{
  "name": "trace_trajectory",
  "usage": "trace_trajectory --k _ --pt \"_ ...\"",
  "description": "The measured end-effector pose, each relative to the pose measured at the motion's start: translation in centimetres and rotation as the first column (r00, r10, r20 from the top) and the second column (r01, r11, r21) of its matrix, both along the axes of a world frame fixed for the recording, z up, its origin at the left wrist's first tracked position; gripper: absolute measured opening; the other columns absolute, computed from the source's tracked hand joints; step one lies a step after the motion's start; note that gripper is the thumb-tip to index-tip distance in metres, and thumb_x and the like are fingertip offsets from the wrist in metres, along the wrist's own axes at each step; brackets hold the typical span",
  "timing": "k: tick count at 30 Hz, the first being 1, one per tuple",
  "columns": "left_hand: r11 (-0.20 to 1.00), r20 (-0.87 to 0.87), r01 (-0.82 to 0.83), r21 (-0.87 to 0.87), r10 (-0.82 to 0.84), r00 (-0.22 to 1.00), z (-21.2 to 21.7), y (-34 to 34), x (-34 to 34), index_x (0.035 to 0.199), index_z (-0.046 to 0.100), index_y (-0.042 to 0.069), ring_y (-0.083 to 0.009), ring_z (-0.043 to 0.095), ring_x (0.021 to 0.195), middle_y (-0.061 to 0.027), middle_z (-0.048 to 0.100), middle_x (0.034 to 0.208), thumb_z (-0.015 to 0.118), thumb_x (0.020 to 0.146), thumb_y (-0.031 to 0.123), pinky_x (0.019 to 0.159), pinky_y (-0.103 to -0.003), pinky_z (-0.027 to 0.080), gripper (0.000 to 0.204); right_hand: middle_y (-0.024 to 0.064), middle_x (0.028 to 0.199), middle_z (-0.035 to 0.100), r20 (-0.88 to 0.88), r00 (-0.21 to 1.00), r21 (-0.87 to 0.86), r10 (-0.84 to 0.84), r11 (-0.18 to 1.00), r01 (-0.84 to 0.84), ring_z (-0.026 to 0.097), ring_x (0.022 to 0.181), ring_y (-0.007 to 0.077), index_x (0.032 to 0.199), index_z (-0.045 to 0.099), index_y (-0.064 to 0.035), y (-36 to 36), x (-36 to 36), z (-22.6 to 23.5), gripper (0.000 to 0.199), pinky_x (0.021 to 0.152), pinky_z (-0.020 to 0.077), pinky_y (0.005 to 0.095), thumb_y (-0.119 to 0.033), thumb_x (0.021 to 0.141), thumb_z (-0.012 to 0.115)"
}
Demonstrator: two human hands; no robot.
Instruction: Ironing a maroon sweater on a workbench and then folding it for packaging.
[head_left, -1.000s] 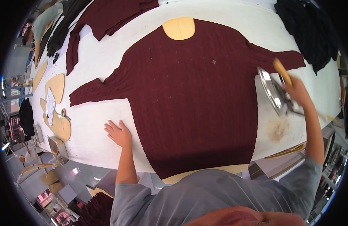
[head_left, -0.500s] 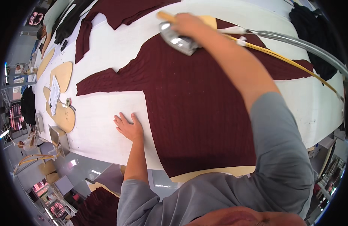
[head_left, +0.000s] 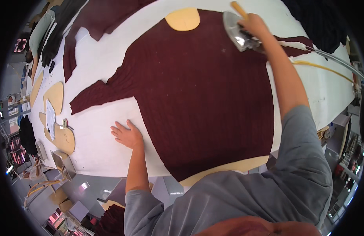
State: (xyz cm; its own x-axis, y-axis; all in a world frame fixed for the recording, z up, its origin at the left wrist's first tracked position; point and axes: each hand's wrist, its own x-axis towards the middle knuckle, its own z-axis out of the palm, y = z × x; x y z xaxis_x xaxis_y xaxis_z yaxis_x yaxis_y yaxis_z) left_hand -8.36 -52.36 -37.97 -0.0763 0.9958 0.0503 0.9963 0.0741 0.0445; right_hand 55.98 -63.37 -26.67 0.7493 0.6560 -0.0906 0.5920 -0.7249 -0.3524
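A dark maroon cable-knit sweater [head_left: 201,90] lies spread on the white table, its left sleeve stretched out to the side. A tan board [head_left: 183,20] shows at its neck opening and again below its hem. My right hand [head_left: 254,26] is closed around the handle of a silver steam iron [head_left: 236,33], which rests on the sweater's far right shoulder. A hose and a yellow cord run from the iron to the right. My left hand [head_left: 129,135] lies flat on the table, fingers spread, left of the sweater's body and apart from it.
Another maroon garment [head_left: 99,19] lies at the far left, near a person's arm [head_left: 34,59]. Tan shaped boards [head_left: 54,96], a paper sheet [head_left: 50,118] and a tape measure [head_left: 65,122] are along the left edge. Black clothing [head_left: 315,23] is piled at the far right.
My right hand has moved the iron rightward from beside the neck to the far right shoulder, uncovering the board at the neck. My left hand stays flat on the table. The whole view has shifted slightly.
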Motion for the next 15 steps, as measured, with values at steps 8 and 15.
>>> trace_trajectory --k 8,15 --pt "0.984 0.328 0.155 0.086 -0.175 0.928 1.6 -1.2 1.9 0.139 0.054 0.002 -0.0423 0.046 0.135 -0.0254 0.050 0.147 0.059 0.100 0.034 0.114 -0.051 0.033 0.051 0.0112 0.086 0.073 0.022 1.000 -0.038 0.005 0.999 -0.005 0.069 0.067 0.0240 0.104 0.070 0.0010 -3.6 -12.8 1.0 0.033 0.066 0.0545 0.0382 -0.029 0.090 0.072" --pt "0.079 0.777 0.944 0.321 -0.592 -0.214 7.2 -23.7 10.7 0.135 0.063 0.014 -0.0258 0.063 0.116 -0.0041 0.069 0.131 0.063 0.095 0.037 0.104 -0.042 0.045 0.046 0.0091 0.091 0.075 -0.426 0.855 -0.363 0.296 0.810 -0.461 0.072 0.079 0.0287 0.110 0.070 -0.0111 9.7 -41.5 6.2 0.023 0.071 0.0557 0.0431 -0.022 0.094 0.060"
